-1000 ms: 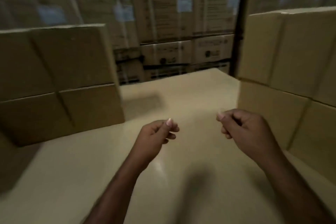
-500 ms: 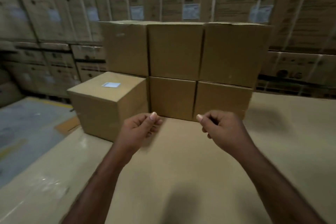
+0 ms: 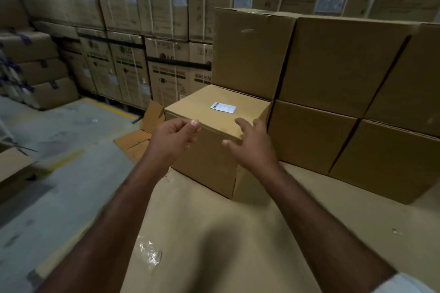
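Note:
A single brown cardboard box (image 3: 209, 162) with a white label (image 3: 223, 107) on top stands on a tan cardboard-covered platform (image 3: 214, 233). My left hand (image 3: 173, 137) hovers at the box's near left top edge, fingers loosely curled and holding nothing. My right hand (image 3: 250, 143) reaches over the box's near right corner with fingers spread. Whether either hand touches the box is unclear.
Plain boxes stacked two high (image 3: 333, 93) stand right of the single box. A wall of printed appliance cartons (image 3: 166, 31) fills the back. Flattened cardboard (image 3: 138, 140) lies on the grey floor (image 3: 59, 150) to the left. Crumpled clear plastic (image 3: 148, 254) lies on the platform.
The view has swung left, bringing the labelled box to the centre. Both hands have moved forward to it, and my right hand's fingers have spread apart.

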{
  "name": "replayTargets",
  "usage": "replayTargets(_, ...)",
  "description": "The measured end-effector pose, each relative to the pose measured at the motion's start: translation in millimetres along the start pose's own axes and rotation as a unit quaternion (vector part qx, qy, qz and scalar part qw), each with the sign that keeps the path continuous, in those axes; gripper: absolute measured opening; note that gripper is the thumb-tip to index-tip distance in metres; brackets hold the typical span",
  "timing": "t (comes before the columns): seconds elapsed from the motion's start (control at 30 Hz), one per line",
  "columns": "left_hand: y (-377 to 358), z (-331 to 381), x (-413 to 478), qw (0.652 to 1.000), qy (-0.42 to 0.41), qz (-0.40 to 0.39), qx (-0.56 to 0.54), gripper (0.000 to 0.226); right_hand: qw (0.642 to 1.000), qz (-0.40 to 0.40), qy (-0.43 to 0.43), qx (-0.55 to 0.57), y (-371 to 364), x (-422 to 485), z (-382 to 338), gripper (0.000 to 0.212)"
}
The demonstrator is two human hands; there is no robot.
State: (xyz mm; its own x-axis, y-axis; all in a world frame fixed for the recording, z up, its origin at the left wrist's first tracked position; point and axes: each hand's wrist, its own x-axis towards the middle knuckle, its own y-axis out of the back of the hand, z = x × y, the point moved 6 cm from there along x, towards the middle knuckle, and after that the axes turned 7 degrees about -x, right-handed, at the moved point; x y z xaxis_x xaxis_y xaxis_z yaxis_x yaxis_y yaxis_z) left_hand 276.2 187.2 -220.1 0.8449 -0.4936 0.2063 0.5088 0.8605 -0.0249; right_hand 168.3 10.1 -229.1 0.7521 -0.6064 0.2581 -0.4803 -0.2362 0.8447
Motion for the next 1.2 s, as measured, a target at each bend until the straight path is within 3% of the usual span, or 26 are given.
replayTargets(0.1,13,-9,26,1.000,-0.003,0.011,0.029,0.018,0.998,-0.042,-0.039,-0.014,-27,11,7,0.075)
replayTargets(0.2,31,-18,58,0.996,-0.005,0.064,0.068,0.016,0.999,-0.029,-0.041,0.009,-36,9,18,0.065)
replayTargets(0.37,47,-33,106,0.976,0.019,0.103,0.193,0.060,0.999,0.002,-0.033,0.026,-35,11,27,0.058)
replayTargets(0.47,38,-43,113,0.984,0.052,0.080,0.151,0.077,0.999,0.012,-0.034,0.033,-30,5,33,0.057)
replayTargets(0.67,5,-23,89,0.994,0.008,0.034,0.105,0.050,0.996,0.029,-0.064,0.054,-8,-30,62,0.052)
replayTargets(0.77,-14,-9,71,0.995,-0.009,0.026,0.100,0.056,0.998,0.026,-0.051,-0.005,17,-62,63,0.053)
replayTargets(0.87,-38,-3,51,0.997,0.000,0.026,0.070,0.056,0.995,0.011,-0.034,-0.094,50,-102,56,0.056)
replayTargets(1.0,-84,0,21,1.000,0.014,-0.019,0.015,0.037,0.979,-0.002,-0.012,-0.204,94,-158,50,0.055)
replayTargets(1.13,-129,-3,-13,0.997,0.046,-0.053,-0.008,0.048,0.977,-0.029,-0.023,-0.212,128,-206,54,0.050)
replayTargets(1.2,-151,-4,-29,0.995,0.057,-0.071,-0.031,0.041,0.979,-0.053,-0.029,-0.193,133,-232,56,0.052)
